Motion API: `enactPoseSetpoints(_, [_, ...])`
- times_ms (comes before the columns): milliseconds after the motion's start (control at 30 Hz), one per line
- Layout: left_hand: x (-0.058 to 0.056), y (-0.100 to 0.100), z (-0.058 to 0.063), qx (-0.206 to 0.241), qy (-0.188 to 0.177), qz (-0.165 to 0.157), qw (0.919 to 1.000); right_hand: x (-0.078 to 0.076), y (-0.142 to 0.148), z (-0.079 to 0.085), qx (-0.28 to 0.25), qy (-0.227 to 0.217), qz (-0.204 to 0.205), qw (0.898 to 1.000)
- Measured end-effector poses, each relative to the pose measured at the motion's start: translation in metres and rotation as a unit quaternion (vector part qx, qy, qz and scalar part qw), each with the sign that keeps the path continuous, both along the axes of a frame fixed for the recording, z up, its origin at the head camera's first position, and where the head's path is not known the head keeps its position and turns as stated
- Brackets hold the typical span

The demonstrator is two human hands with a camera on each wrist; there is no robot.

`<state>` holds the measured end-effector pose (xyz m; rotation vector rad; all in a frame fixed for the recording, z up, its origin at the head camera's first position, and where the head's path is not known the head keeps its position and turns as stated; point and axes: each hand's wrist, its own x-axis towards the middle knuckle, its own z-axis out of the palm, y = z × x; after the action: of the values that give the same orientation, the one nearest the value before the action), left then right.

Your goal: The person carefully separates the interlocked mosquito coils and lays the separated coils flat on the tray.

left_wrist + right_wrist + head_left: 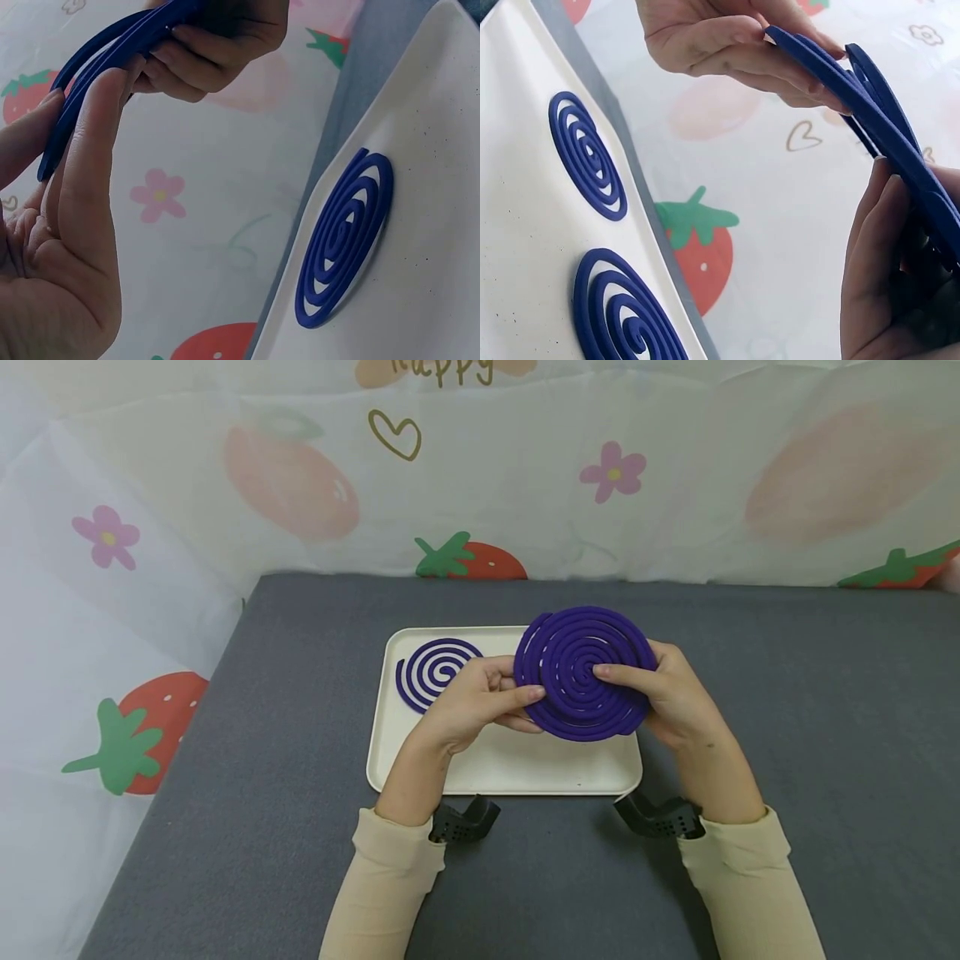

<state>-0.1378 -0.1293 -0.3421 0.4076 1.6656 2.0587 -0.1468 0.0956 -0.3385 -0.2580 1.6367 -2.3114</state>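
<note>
Both hands hold a stack of dark blue-purple mosquito coils (pixel 566 706) up over the right part of a cream tray (pixel 517 768). My left hand (pixel 480 697) pinches the stack's left edge, thumb in front and fingers behind. My right hand (pixel 678 702) grips it from the right, its thumb lying on the face near the spiral's centre. Seen edge-on in the right wrist view, the held coils (pixel 862 105) are layered and slightly fanned apart. On the tray lie a single coil (pixel 634 334) and another coil (pixel 589 154); in the head view only the left one shows, partly behind my left hand.
The tray stands on a dark grey cloth-covered table (pixel 225 793). Behind and to the left hangs a pale curtain (pixel 525 468) printed with strawberries and flowers. A black wrist mount (pixel 465 820) sits at the left wrist, another black mount (pixel 660 817) at the right.
</note>
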Motion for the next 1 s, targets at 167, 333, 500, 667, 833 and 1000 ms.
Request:
enactPoseSetpoints(167, [-0.0005,0.0011,0.0003,-0.019,-0.001,0.008,0.9998,-0.0002,0.0009,-0.0001,0.010,0.007,-0.001,1.000])
enactPoseSetpoints(333, [-0.0008,0.0010,-0.0003,-0.037,0.007,0.017,0.9991,-0.0001,0.0005,0.0000,0.026,0.016,-0.010,0.999])
enactPoseSetpoints(500, [-0.0010,-0.0018,-0.0017,-0.035,0.012,0.013,0.9992,-0.0006,-0.0003,-0.0006,0.041,0.022,-0.016,0.999])
enactPoseSetpoints(667, [0.0003,-0.0039,-0.0003,-0.020,0.009,0.007,0.9997,-0.0015,0.0007,-0.0012,0.040,0.025,-0.020,0.999])
enactPoseSetpoints(833, [0.0005,-0.0029,0.0004,-0.026,0.006,0.017,0.9995,-0.0011,0.0001,-0.0006,0.049,0.031,-0.024,0.998])
enactPoseSetpoints(1000, [-0.0005,-0.0015,0.0000,-0.048,0.012,0.033,0.9983,0.0002,-0.0020,0.0008,0.070,0.039,-0.034,0.996])
